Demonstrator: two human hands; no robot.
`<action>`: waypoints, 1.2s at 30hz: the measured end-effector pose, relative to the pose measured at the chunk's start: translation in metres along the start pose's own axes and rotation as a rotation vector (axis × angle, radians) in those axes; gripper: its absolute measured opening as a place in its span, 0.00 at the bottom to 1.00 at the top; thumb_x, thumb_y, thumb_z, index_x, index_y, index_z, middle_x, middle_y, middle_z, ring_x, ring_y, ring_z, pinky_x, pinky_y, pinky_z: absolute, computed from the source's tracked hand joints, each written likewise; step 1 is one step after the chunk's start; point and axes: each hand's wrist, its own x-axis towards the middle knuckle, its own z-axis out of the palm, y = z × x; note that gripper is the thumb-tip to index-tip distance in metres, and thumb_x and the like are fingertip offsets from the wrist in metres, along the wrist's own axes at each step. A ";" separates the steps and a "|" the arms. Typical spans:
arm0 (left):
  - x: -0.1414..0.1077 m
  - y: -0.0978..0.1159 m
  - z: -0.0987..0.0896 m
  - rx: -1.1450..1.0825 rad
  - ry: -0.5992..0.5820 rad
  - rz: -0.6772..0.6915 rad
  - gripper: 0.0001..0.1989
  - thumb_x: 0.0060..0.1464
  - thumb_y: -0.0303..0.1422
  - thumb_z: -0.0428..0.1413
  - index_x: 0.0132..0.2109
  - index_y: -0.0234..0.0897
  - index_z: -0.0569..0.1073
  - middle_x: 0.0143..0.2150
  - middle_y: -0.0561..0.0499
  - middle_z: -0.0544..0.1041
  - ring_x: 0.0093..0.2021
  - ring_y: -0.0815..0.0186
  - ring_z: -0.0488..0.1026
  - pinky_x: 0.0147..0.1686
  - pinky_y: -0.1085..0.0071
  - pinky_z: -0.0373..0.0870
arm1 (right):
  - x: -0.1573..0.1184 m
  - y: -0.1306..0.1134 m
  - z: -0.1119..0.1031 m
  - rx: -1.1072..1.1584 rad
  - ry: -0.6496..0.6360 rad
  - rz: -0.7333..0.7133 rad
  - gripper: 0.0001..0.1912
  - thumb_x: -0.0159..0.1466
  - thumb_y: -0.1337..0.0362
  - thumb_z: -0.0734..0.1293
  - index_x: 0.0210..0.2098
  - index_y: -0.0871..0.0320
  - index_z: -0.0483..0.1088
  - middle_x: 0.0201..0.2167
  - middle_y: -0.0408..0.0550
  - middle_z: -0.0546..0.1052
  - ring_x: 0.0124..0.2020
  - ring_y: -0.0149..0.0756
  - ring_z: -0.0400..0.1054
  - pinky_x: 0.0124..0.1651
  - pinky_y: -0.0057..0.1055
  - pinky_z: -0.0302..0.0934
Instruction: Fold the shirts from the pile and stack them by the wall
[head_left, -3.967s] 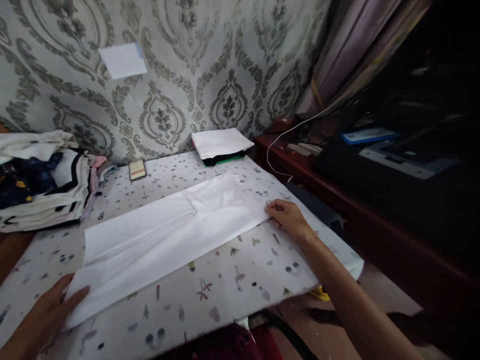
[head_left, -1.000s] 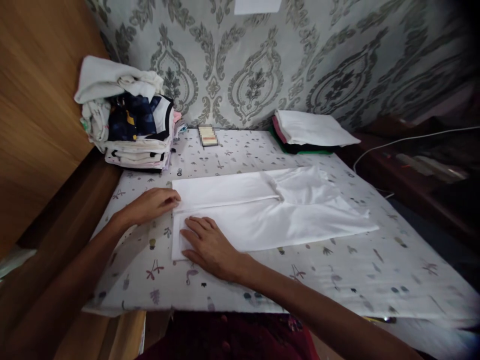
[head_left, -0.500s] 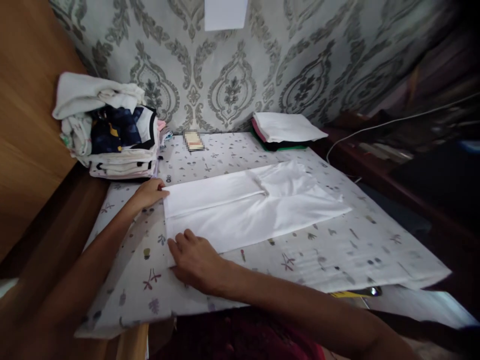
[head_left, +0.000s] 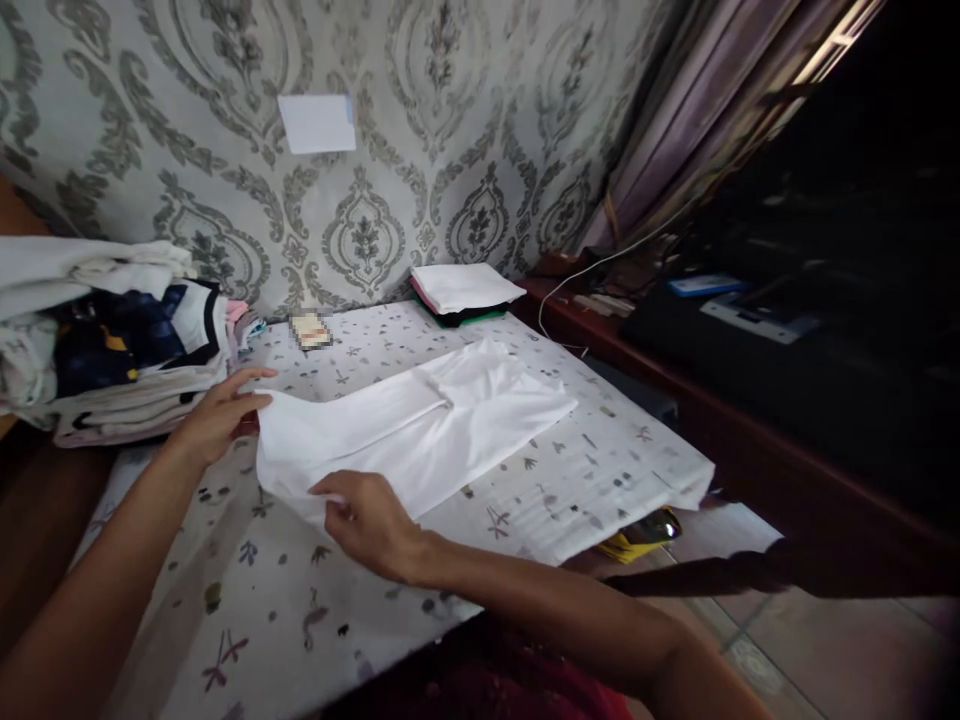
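Note:
A white cloth garment (head_left: 450, 430), folded lengthwise into a long strip, lies across the patterned sheet. My left hand (head_left: 221, 412) pinches its far left corner, with the thumb on the fabric and the index finger stretched above it. At the near left corner, my right hand (head_left: 371, 520) grips the edge between thumb and fingers. Between the two hands the left end is lifted a little and sags. Toward the right end the fabric is wrinkled and rests on the surface.
A tall pile of folded clothes (head_left: 150, 340) stands at the left. By the wall lie a small blurred packet (head_left: 310, 329) and a short stack of folded clothes (head_left: 466, 290). A white cable (head_left: 600, 262) runs over the dark red ledge (head_left: 720, 400). The printed sheet (head_left: 555, 505) covers the table.
The left end of the white garment has risen off the sheet, held at both corners. My view has turned to the right, so the surroundings appear shifted left.

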 end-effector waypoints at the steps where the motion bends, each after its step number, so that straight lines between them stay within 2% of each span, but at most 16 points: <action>1: 0.003 0.009 0.009 -0.035 -0.032 0.017 0.27 0.32 0.37 0.67 0.44 0.40 0.76 0.24 0.57 0.73 0.22 0.69 0.69 0.20 0.76 0.65 | -0.002 0.005 -0.009 0.104 0.053 0.052 0.20 0.58 0.73 0.62 0.47 0.59 0.77 0.41 0.48 0.82 0.36 0.36 0.74 0.41 0.31 0.68; 3: 0.014 0.022 0.029 -0.087 -0.095 0.043 0.22 0.32 0.36 0.67 0.39 0.38 0.78 0.26 0.55 0.75 0.22 0.70 0.69 0.20 0.76 0.65 | -0.009 0.017 -0.029 0.307 0.128 0.120 0.19 0.57 0.71 0.62 0.44 0.58 0.78 0.37 0.45 0.82 0.33 0.35 0.73 0.38 0.30 0.67; 6: 0.037 0.033 0.067 -0.128 -0.154 0.046 0.17 0.32 0.34 0.68 0.34 0.35 0.79 0.25 0.53 0.76 0.21 0.71 0.70 0.20 0.76 0.66 | -0.024 0.039 -0.060 0.564 0.207 0.136 0.16 0.54 0.70 0.62 0.39 0.57 0.77 0.35 0.42 0.81 0.36 0.35 0.73 0.41 0.30 0.67; 8: 0.054 0.036 0.097 -0.140 -0.190 0.021 0.15 0.34 0.33 0.68 0.33 0.34 0.78 0.24 0.52 0.76 0.21 0.70 0.72 0.20 0.76 0.66 | -0.035 0.057 -0.078 0.662 0.253 0.164 0.17 0.53 0.70 0.63 0.40 0.57 0.75 0.35 0.42 0.80 0.38 0.34 0.73 0.42 0.30 0.66; 13: 0.087 0.028 0.174 -0.040 -0.294 -0.134 0.10 0.38 0.30 0.68 0.31 0.33 0.78 0.23 0.49 0.78 0.23 0.68 0.75 0.22 0.75 0.67 | -0.063 0.105 -0.109 0.664 0.347 0.385 0.26 0.48 0.71 0.62 0.48 0.57 0.70 0.26 0.37 0.75 0.26 0.30 0.68 0.29 0.26 0.63; 16: 0.096 0.018 0.204 0.033 -0.319 -0.202 0.09 0.38 0.30 0.68 0.28 0.31 0.77 0.24 0.45 0.79 0.24 0.64 0.76 0.24 0.72 0.69 | -0.072 0.123 -0.116 0.690 0.315 0.451 0.31 0.48 0.73 0.62 0.52 0.57 0.68 0.28 0.38 0.76 0.26 0.31 0.69 0.29 0.28 0.68; 18: 0.097 0.014 0.211 0.066 -0.329 -0.222 0.11 0.38 0.31 0.68 0.28 0.31 0.76 0.26 0.43 0.80 0.25 0.62 0.78 0.25 0.71 0.70 | -0.074 0.128 -0.118 0.701 0.287 0.442 0.33 0.49 0.73 0.62 0.56 0.55 0.68 0.36 0.42 0.78 0.30 0.32 0.72 0.32 0.30 0.71; 21: 0.097 0.015 0.211 0.081 -0.344 -0.217 0.13 0.36 0.31 0.70 0.31 0.32 0.76 0.28 0.43 0.82 0.28 0.62 0.79 0.26 0.71 0.70 | -0.073 0.127 -0.121 0.599 0.217 0.414 0.34 0.52 0.74 0.61 0.59 0.54 0.69 0.49 0.49 0.78 0.32 0.34 0.75 0.35 0.35 0.74; 23: 0.097 0.017 0.208 0.076 -0.347 -0.208 0.15 0.35 0.30 0.70 0.32 0.33 0.76 0.29 0.43 0.82 0.30 0.61 0.80 0.26 0.72 0.70 | -0.072 0.123 -0.125 0.442 0.175 0.329 0.32 0.54 0.75 0.60 0.57 0.57 0.72 0.55 0.53 0.75 0.41 0.41 0.77 0.44 0.41 0.75; 25: 0.096 0.020 0.206 0.064 -0.335 -0.199 0.16 0.34 0.29 0.71 0.33 0.33 0.75 0.30 0.43 0.82 0.31 0.60 0.81 0.26 0.73 0.69 | -0.070 0.119 -0.131 0.248 0.167 0.162 0.30 0.55 0.76 0.60 0.56 0.60 0.73 0.61 0.56 0.71 0.57 0.47 0.71 0.59 0.45 0.68; 27: 0.095 0.020 0.206 0.051 -0.315 -0.189 0.17 0.35 0.29 0.71 0.34 0.33 0.75 0.31 0.42 0.83 0.32 0.59 0.81 0.26 0.73 0.69 | -0.070 0.118 -0.136 0.069 0.167 -0.001 0.32 0.57 0.77 0.59 0.59 0.61 0.71 0.65 0.56 0.67 0.66 0.45 0.61 0.68 0.45 0.57; 29: 0.094 0.018 0.208 0.039 -0.301 -0.178 0.17 0.36 0.29 0.70 0.35 0.33 0.75 0.32 0.42 0.83 0.33 0.60 0.82 0.26 0.73 0.70 | -0.070 0.121 -0.138 -0.049 0.161 -0.063 0.32 0.59 0.78 0.58 0.62 0.61 0.68 0.65 0.56 0.67 0.66 0.42 0.61 0.69 0.46 0.56; 31: 0.093 0.016 0.210 0.033 -0.295 -0.169 0.16 0.38 0.29 0.69 0.36 0.33 0.75 0.32 0.42 0.83 0.33 0.60 0.81 0.27 0.73 0.70 | -0.071 0.128 -0.137 -0.113 0.169 -0.049 0.29 0.60 0.77 0.57 0.60 0.62 0.69 0.63 0.58 0.70 0.64 0.42 0.65 0.67 0.47 0.59; 36: 0.088 0.012 0.213 0.024 -0.286 -0.137 0.15 0.42 0.30 0.67 0.39 0.34 0.74 0.32 0.45 0.82 0.33 0.62 0.81 0.30 0.71 0.72 | -0.075 0.138 -0.135 -0.141 0.205 -0.052 0.25 0.61 0.77 0.58 0.55 0.61 0.72 0.59 0.60 0.72 0.60 0.42 0.68 0.62 0.48 0.64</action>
